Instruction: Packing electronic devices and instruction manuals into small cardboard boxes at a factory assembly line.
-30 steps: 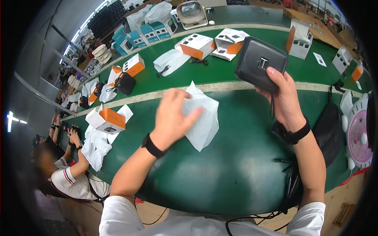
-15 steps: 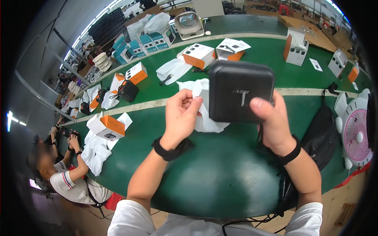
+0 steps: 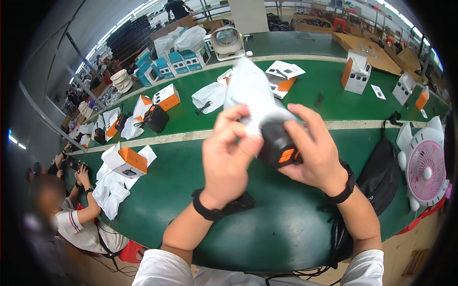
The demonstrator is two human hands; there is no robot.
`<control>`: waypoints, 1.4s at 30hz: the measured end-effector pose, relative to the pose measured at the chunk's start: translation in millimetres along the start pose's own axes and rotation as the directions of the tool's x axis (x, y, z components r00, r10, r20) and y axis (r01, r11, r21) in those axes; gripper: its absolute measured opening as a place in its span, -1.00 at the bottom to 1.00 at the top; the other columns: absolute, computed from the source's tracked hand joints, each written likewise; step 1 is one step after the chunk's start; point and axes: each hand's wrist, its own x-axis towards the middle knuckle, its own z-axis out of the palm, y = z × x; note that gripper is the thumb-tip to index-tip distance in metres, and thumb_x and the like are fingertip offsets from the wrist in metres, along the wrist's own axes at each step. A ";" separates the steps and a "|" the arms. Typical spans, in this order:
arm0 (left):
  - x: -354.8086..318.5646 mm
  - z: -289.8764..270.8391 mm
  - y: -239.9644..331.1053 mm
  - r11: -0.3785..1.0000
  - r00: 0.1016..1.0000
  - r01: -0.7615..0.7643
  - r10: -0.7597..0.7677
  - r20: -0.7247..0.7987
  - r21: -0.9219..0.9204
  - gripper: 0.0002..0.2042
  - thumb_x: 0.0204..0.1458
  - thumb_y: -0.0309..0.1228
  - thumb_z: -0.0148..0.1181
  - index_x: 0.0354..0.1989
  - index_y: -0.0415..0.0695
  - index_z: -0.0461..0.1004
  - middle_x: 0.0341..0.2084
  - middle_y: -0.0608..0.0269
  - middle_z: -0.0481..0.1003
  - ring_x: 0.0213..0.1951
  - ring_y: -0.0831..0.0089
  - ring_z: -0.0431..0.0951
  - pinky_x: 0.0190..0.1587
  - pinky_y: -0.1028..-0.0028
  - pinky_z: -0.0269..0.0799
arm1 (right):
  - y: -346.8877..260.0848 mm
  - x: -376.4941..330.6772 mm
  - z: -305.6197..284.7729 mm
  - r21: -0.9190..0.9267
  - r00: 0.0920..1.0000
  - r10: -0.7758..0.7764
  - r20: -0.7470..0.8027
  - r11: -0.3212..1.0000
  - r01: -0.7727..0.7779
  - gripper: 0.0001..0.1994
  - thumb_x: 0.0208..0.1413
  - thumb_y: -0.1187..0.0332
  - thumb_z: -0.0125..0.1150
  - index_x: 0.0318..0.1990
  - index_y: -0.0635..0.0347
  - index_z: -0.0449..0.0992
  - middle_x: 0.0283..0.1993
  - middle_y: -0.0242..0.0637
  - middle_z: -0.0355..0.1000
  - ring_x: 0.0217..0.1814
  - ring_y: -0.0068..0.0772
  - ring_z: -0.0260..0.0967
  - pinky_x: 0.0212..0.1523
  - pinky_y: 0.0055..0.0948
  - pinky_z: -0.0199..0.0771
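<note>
In front of me, above the table, my right hand [image 3: 312, 148] grips a black boxy device [image 3: 273, 139] with an orange patch on its side. A thin white bag [image 3: 250, 88] stands up from the device's far end, its mouth around that end; motion blurs it. My left hand [image 3: 228, 155] is closed in a pinch on the bag's edge, beside the device. Both wrists wear black bands.
The green table [image 3: 281, 224] carries an open white-and-orange box [image 3: 129, 162] at left. A similar black device [image 3: 155, 118] and more boxes sit beyond the pale strip. At right are a black mesh bag [image 3: 379, 186] and a pink fan [image 3: 426, 167]. A co-worker [image 3: 78, 221] sits at left.
The device has come down and turned from its flat face to its orange-patched side. The white bag has risen and now goes over its far end, with the left hand pinching it.
</note>
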 end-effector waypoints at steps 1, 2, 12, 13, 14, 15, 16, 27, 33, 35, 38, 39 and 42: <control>-2.7 5.9 5.6 0.993 0.993 -0.056 0.044 0.112 0.107 -0.92 -0.06 -0.52 0.20 -0.50 -0.23 0.43 -0.15 0.13 0.39 0.00 0.27 0.32 0.07 0.35 0.18 | -2.6 3.2 -3.6 -0.095 0.996 -0.048 0.077 0.994 0.055 -0.34 -0.53 0.42 0.45 -0.09 0.30 0.35 0.09 0.01 0.21 -0.02 0.02 0.33 -0.10 -0.25 0.43; -5.6 11.3 10.0 0.971 0.971 -0.122 0.074 0.228 0.206 -0.91 -0.09 -0.51 0.23 -0.51 -0.23 0.44 -0.11 0.08 0.39 0.07 0.16 0.30 0.11 0.29 0.15 | -4.0 4.5 -6.1 -0.184 0.984 -0.087 0.157 0.976 0.116 -0.35 -0.54 0.42 0.45 -0.10 0.30 0.36 0.13 0.03 0.18 0.00 0.02 0.32 -0.10 -0.24 0.43; -42.1 44.8 -21.9 0.951 0.933 -0.148 0.043 0.357 0.272 -0.85 -0.14 -0.45 0.28 -0.44 -0.21 0.46 -0.26 0.11 0.35 -0.09 0.22 0.33 -0.04 0.33 0.24 | 11.5 -18.7 7.4 0.957 0.649 0.761 -0.010 0.196 -0.215 -0.68 0.09 0.48 0.05 0.01 0.35 0.30 -0.04 -0.16 0.37 -0.06 -0.40 0.37 -0.06 -0.45 0.40; -34.8 51.7 -28.9 0.986 0.972 -0.152 0.137 0.192 0.065 -0.75 -0.14 -0.44 0.29 -0.30 -0.23 0.41 -0.24 0.12 0.35 -0.08 0.26 0.34 -0.03 0.35 0.25 | 16.3 -25.8 3.5 0.975 0.640 0.764 0.082 0.073 -0.212 -0.68 0.11 0.47 0.04 0.02 0.35 0.29 0.00 -0.16 0.35 -0.03 -0.39 0.35 -0.04 -0.43 0.39; -22.7 56.8 -32.2 0.975 0.983 -0.179 0.182 0.009 -0.133 -0.64 -0.14 -0.43 0.29 -0.17 -0.24 0.35 -0.22 0.13 0.35 -0.08 0.31 0.35 -0.02 0.37 0.27 | 19.4 -32.8 3.8 0.978 0.629 0.757 0.176 -0.060 -0.202 -0.67 0.12 0.45 0.04 0.04 0.34 0.28 0.03 -0.16 0.33 0.01 -0.38 0.33 -0.01 -0.42 0.39; -7.4 63.5 -31.1 0.972 0.985 0.082 -0.112 -0.129 -0.219 -0.57 0.07 -0.33 0.10 0.04 -0.29 0.18 -0.13 0.15 0.35 -0.08 0.34 0.40 0.03 0.37 0.31 | 20.4 -36.9 2.4 0.964 0.658 0.736 0.160 0.027 -0.265 -0.60 0.15 0.41 0.00 0.12 0.36 0.20 0.10 -0.14 0.28 0.10 -0.32 0.27 0.09 -0.37 0.29; 6.4 61.1 -36.3 0.863 0.981 0.182 -0.193 0.026 -0.472 -0.36 -0.09 -0.33 0.28 0.12 -0.29 0.09 -0.06 0.10 0.33 0.01 0.34 0.35 0.08 0.37 0.25 | 18.8 -29.9 -2.6 0.964 0.657 0.737 0.159 0.029 -0.266 -0.60 0.15 0.41 0.00 0.12 0.36 0.20 0.10 -0.14 0.28 0.10 -0.32 0.27 0.09 -0.37 0.29; 116.9 150.0 -65.7 0.874 0.980 0.125 -0.034 0.198 -0.470 -0.55 0.11 -0.20 0.09 0.05 -0.26 0.26 0.00 0.08 0.38 0.03 0.30 0.39 0.08 0.28 0.32 | 75.2 27.4 -71.0 0.923 0.748 0.651 -0.129 0.355 -0.150 -0.49 0.19 0.00 -0.04 0.14 0.18 0.18 0.15 -0.27 0.23 0.17 -0.40 0.19 0.11 -0.29 0.25; 160.5 149.5 -159.9 0.979 0.930 0.196 -0.201 0.308 0.049 -0.49 -0.01 -0.06 0.20 -0.08 -0.27 0.38 -0.21 0.11 0.48 -0.14 0.35 0.46 -0.07 0.43 0.33 | 119.7 10.0 -119.7 0.914 0.506 0.809 -0.299 0.395 -0.092 -0.63 0.14 0.21 0.11 0.03 0.19 0.32 -0.04 -0.28 0.43 -0.07 -0.36 0.43 -0.08 -0.32 0.43; 195.2 104.2 -220.0 0.555 0.891 -0.370 -0.016 0.454 0.745 -0.49 -0.18 -0.25 0.26 -0.08 -0.32 0.36 -0.17 -0.12 0.44 -0.08 0.07 0.43 -0.02 0.28 0.34 | 113.7 10.2 -139.9 0.915 0.498 0.805 -0.321 0.400 -0.057 -0.60 0.12 0.17 0.13 0.02 0.21 0.32 -0.04 -0.25 0.43 -0.06 -0.35 0.43 -0.11 -0.29 0.43; 214.1 81.5 -262.7 0.091 0.827 -0.187 -0.522 0.206 0.978 -0.51 -0.29 -0.33 0.30 -0.12 -0.27 0.40 -0.10 -0.14 0.42 0.02 -0.04 0.36 0.07 0.17 0.24 | 110.9 13.1 -153.5 0.875 0.479 0.778 -0.407 0.482 -0.039 -0.59 0.11 0.19 0.13 0.04 0.23 0.30 -0.05 -0.24 0.43 -0.06 -0.33 0.43 -0.13 -0.28 0.45; 207.0 82.4 -277.7 0.031 0.842 -0.324 -0.446 0.303 0.946 -0.57 -0.22 -0.26 0.27 -0.17 -0.27 0.44 -0.22 -0.18 0.48 -0.13 -0.01 0.48 -0.04 0.14 0.32 | 107.6 14.6 -155.1 0.846 0.486 0.753 -0.444 0.531 -0.050 -0.58 0.11 0.20 0.13 0.05 0.24 0.29 -0.05 -0.24 0.42 -0.06 -0.32 0.43 -0.13 -0.28 0.46; 210.1 84.3 -302.3 0.055 0.875 -0.102 -0.471 0.115 0.993 -0.80 -0.11 -0.41 0.07 -0.32 -0.19 0.53 -0.24 -0.02 0.52 -0.03 0.12 0.43 0.05 0.20 0.21 | 102.2 13.5 -159.1 0.863 0.573 0.725 -0.383 0.502 -0.059 -0.58 0.11 0.23 0.14 0.06 0.26 0.29 -0.06 -0.23 0.42 -0.07 -0.31 0.43 -0.14 -0.28 0.48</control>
